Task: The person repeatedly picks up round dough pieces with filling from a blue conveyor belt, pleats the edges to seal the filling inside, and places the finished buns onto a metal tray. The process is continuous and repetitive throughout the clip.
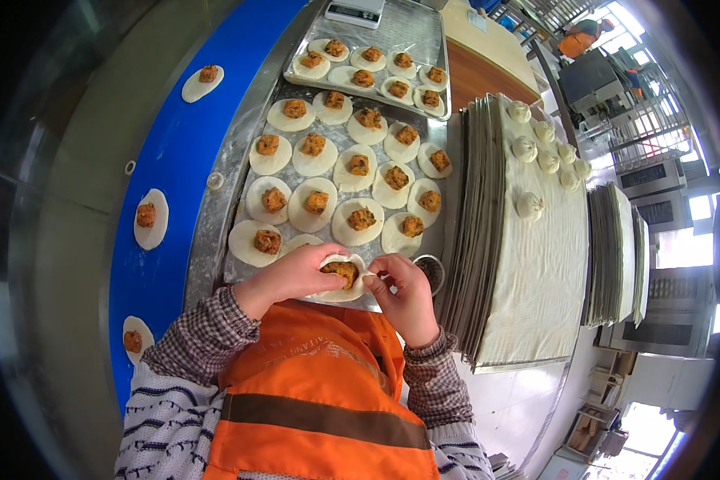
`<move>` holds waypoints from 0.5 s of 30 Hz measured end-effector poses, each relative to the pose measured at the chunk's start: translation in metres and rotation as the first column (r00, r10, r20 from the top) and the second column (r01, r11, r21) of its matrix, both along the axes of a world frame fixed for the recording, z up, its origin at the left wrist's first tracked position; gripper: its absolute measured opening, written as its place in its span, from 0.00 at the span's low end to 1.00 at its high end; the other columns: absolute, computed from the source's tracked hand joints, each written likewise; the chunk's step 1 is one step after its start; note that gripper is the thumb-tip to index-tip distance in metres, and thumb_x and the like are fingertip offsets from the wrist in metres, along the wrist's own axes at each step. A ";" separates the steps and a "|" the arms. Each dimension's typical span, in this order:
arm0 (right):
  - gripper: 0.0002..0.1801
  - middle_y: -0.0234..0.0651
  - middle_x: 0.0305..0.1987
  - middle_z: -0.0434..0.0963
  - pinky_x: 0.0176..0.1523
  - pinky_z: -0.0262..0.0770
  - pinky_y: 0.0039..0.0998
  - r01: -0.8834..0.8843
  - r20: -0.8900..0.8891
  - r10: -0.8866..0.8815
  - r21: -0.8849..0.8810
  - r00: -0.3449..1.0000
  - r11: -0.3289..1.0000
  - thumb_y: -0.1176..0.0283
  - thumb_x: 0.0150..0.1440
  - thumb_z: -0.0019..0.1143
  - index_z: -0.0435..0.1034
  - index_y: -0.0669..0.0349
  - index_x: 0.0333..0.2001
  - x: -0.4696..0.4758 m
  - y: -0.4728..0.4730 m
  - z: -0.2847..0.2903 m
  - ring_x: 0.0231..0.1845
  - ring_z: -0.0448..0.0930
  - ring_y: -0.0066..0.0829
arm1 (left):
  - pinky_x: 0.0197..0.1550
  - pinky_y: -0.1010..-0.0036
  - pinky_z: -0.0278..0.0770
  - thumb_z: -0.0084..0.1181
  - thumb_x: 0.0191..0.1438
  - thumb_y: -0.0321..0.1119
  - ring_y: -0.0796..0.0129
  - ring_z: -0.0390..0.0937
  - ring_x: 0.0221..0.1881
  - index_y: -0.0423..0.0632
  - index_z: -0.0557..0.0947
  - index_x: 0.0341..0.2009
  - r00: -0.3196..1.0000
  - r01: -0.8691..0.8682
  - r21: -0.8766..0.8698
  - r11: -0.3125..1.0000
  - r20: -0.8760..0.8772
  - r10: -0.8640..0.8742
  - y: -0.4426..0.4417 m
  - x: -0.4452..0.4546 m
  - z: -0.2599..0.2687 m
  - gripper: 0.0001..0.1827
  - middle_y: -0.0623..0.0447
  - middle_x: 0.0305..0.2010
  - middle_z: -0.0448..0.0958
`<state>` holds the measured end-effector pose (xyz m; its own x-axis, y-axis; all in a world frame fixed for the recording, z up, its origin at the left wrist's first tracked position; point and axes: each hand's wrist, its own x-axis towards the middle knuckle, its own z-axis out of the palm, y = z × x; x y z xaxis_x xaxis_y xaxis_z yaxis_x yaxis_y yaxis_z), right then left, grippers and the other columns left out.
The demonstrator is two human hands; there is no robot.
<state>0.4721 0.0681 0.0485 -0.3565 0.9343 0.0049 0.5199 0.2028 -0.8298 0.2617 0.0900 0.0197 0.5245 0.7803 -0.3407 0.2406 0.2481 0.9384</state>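
A round dough wrapper (349,294) with a lump of orange-brown filling (343,271) is held just above the front edge of a floured metal tray (240,271). My left hand (297,271) cups the wrapper, its thumb resting on the filling. At the wrapper's right edge, my right hand (401,287) pinches a fold of dough between thumb and forefinger. Several flat wrappers topped with filling lie in rows beyond my hands; the closest is a wrapper (246,243) by my left wrist. Another wrapper (300,242) is partly hidden behind my left hand.
On the left, a blue conveyor belt (174,150) carries several filled wrappers. A second tray (390,24) holds more wrappers and a digital scale (355,12). To the right, pleated buns (529,206) sit on cloth-covered stacked trays (534,300). A metal cup (430,273) stands beside my right hand.
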 end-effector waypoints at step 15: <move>0.06 0.32 0.28 0.76 0.33 0.72 0.18 0.072 -0.377 -0.243 -0.414 0.894 0.907 0.78 0.56 0.54 0.68 0.69 0.38 -0.001 -0.003 -0.004 0.27 0.76 0.18 | 0.38 0.78 0.77 0.58 0.50 0.32 0.73 0.76 0.39 0.40 0.73 0.50 0.994 0.038 -0.082 0.996 0.102 -0.030 0.004 0.009 -0.001 0.22 0.51 0.41 0.77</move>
